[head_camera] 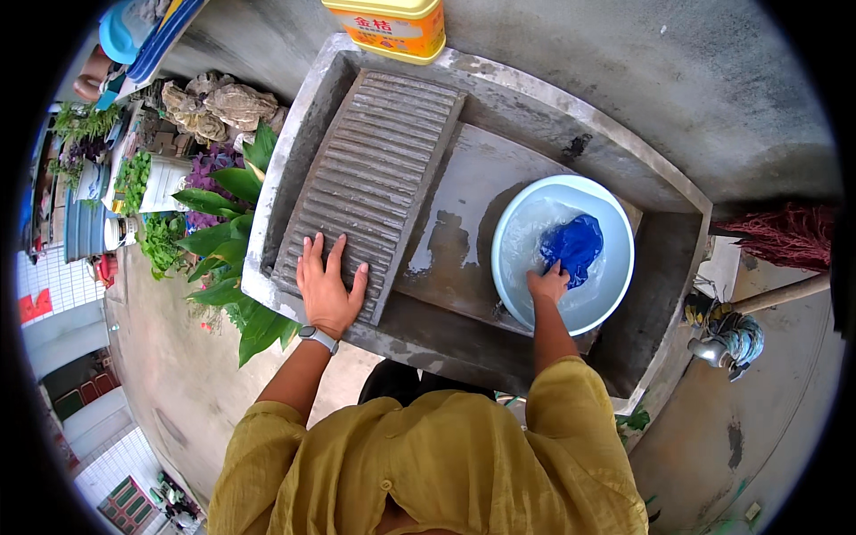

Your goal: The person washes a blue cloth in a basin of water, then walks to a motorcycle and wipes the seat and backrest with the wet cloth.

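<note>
Spread flat, my left hand (pixel 331 291) rests on the lower end of the ridged concrete washboard (pixel 381 154) with nothing in it. My right hand (pixel 548 284) reaches into a light blue plastic basin (pixel 503 267) of water and grips the lower edge of a wet blue cloth (pixel 574 244). The cloth lies bunched in the water, partly under the surface. The basin stands on the wet floor of the concrete sink (pixel 461 267), to the right of the washboard.
A yellow and orange plastic container (pixel 394 30) stands on the sink's far rim against the wall. Leafy plants (pixel 227 247) crowd the left side. At the right are a metal tap (pixel 709 349), a wooden pole (pixel 782 293) and dark red bristles (pixel 782 237).
</note>
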Demonstrator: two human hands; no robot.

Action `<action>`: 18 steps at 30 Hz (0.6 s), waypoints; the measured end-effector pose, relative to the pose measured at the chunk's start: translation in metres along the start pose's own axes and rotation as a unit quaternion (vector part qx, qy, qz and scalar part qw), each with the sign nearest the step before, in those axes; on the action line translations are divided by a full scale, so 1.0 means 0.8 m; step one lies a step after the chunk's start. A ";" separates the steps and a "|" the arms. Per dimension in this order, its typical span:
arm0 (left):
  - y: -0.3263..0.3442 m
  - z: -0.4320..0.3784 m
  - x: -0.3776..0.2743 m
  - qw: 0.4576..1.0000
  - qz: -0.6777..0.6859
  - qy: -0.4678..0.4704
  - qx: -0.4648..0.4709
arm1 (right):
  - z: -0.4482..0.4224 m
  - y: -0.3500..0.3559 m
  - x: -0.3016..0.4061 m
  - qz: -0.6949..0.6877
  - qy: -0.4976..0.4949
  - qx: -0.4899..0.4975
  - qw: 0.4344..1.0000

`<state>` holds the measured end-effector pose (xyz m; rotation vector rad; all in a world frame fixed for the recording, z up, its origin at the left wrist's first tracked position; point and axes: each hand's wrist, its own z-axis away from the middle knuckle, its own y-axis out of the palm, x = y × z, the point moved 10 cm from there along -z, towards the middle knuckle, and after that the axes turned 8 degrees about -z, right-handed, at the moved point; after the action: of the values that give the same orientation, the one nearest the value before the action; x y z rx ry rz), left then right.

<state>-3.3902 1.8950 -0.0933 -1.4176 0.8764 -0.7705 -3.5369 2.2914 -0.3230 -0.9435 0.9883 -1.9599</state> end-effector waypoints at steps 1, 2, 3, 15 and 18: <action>-0.001 0.000 -0.001 1.000 0.001 0.000 0.002 | 0.010 0.018 0.005 -0.020 0.006 -0.001 1.000; -0.001 -0.001 -0.002 1.000 0.004 0.000 0.002 | 0.018 0.028 0.017 -0.005 -0.028 -0.024 0.999; -0.001 -0.002 -0.004 1.000 0.006 0.002 0.001 | 0.014 0.043 0.022 -0.060 -0.058 0.004 0.996; 0.000 -0.001 -0.004 1.000 -0.002 0.007 -0.017 | 0.051 -0.164 0.078 -0.528 -0.103 0.210 0.816; 0.000 0.000 -0.002 1.000 0.001 0.006 -0.018 | 0.025 -0.174 0.019 -0.455 -0.108 0.175 0.867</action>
<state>-3.3912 1.8967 -0.0933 -1.4452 0.9049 -0.7669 -3.5659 2.3325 -0.1909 -1.5321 -0.0189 -2.5644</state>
